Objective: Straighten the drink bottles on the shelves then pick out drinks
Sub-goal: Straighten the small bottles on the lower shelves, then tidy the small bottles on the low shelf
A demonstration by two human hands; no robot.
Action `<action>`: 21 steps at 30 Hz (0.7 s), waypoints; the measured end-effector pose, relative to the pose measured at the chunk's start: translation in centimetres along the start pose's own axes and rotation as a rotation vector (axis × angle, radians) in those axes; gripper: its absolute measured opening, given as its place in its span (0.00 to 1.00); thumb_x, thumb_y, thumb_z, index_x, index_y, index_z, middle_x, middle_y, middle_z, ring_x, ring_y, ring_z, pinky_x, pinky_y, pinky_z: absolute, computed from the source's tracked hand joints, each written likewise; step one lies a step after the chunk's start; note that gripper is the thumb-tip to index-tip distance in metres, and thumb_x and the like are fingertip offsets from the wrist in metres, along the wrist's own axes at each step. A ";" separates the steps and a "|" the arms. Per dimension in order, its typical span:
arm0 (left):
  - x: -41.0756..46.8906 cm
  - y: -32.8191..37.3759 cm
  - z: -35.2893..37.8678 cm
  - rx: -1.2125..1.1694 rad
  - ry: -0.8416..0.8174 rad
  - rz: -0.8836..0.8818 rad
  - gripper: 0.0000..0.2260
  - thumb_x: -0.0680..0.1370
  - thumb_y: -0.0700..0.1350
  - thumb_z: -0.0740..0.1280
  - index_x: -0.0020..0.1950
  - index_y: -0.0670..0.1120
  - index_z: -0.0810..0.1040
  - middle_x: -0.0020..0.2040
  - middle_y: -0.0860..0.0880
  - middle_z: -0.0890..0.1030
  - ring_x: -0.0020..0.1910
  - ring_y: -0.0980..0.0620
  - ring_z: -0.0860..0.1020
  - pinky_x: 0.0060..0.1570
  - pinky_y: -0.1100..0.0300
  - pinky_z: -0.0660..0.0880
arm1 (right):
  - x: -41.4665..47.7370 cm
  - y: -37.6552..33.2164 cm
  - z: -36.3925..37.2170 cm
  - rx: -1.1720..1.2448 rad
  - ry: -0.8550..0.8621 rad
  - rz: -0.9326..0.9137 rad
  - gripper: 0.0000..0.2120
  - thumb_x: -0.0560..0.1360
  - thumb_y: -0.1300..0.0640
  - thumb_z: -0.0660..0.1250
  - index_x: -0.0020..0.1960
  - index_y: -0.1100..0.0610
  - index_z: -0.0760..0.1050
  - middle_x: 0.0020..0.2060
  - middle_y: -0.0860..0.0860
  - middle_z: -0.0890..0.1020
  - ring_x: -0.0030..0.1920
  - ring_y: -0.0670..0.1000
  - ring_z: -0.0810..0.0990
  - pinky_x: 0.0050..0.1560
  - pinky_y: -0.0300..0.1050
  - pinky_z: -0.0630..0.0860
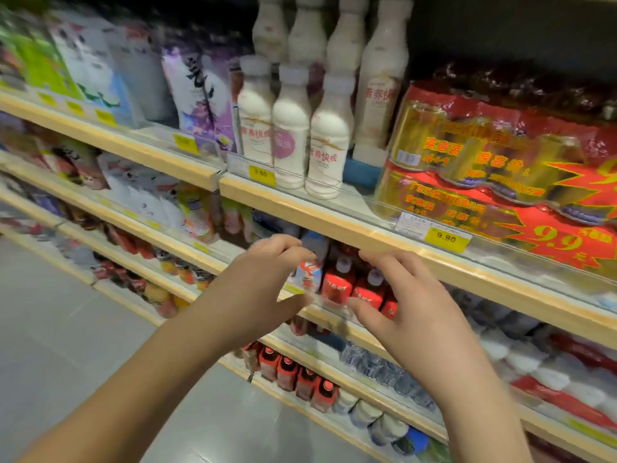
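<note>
Both my hands reach toward the second shelf down. My left hand (267, 279) hovers in front of a blue-and-white labelled bottle (309, 272), fingers loosely bent, holding nothing. My right hand (400, 295) hovers with spread fingers in front of a row of small red-labelled bottles (337, 285) with white caps. I cannot tell whether any finger touches a bottle. On the shelf above stand white milk-drink bottles (290, 128) with red lettering, upright.
Red and gold multipacks of cans (484, 168) fill the upper shelf at the right. Wooden shelf edges (334, 215) carry yellow price tags. More red bottles (300, 375) and clear water bottles (384, 369) stand lower down. Grey floor (66, 329) lies at the left.
</note>
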State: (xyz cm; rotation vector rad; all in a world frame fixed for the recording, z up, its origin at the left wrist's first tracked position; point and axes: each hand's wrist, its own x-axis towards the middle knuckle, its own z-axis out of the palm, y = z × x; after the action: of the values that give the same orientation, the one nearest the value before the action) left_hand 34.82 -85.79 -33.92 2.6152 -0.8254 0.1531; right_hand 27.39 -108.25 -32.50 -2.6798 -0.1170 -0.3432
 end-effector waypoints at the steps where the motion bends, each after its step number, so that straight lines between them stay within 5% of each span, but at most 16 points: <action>1: -0.9 -0.7 -0.4 0.011 0.008 -0.047 0.26 0.77 0.60 0.67 0.74 0.59 0.66 0.73 0.58 0.65 0.73 0.57 0.62 0.69 0.57 0.65 | 0.6 -0.6 0.5 0.016 -0.021 -0.041 0.30 0.76 0.39 0.70 0.76 0.38 0.65 0.65 0.35 0.69 0.62 0.44 0.75 0.59 0.46 0.78; 12: -13.6 -9.8 -7.1 0.093 0.148 -0.393 0.25 0.77 0.58 0.68 0.72 0.55 0.69 0.69 0.56 0.69 0.69 0.54 0.68 0.67 0.51 0.71 | 3.6 -13.0 8.3 0.127 -0.206 -0.322 0.29 0.76 0.37 0.62 0.77 0.38 0.64 0.66 0.35 0.67 0.65 0.42 0.72 0.59 0.41 0.72; 18: -20.8 -16.9 -12.4 0.129 0.199 -0.468 0.25 0.77 0.60 0.68 0.72 0.56 0.69 0.68 0.56 0.70 0.68 0.55 0.68 0.68 0.55 0.70 | 4.6 -23.8 13.5 0.169 -0.203 -0.392 0.27 0.79 0.41 0.66 0.76 0.39 0.65 0.63 0.34 0.68 0.55 0.39 0.71 0.53 0.40 0.70; 21: -24.3 -21.1 -15.2 0.135 0.213 -0.489 0.25 0.76 0.59 0.69 0.71 0.56 0.70 0.68 0.56 0.70 0.68 0.54 0.69 0.67 0.54 0.71 | 5.7 -29.7 16.0 0.151 -0.197 -0.428 0.26 0.80 0.42 0.67 0.76 0.42 0.66 0.63 0.37 0.69 0.63 0.40 0.70 0.56 0.38 0.66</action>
State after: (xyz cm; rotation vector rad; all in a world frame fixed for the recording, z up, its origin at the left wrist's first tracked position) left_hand 27.16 -51.10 -32.26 2.7750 -0.0962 0.3498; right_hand 32.45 -74.45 -32.88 -2.5151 -0.7518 -0.1865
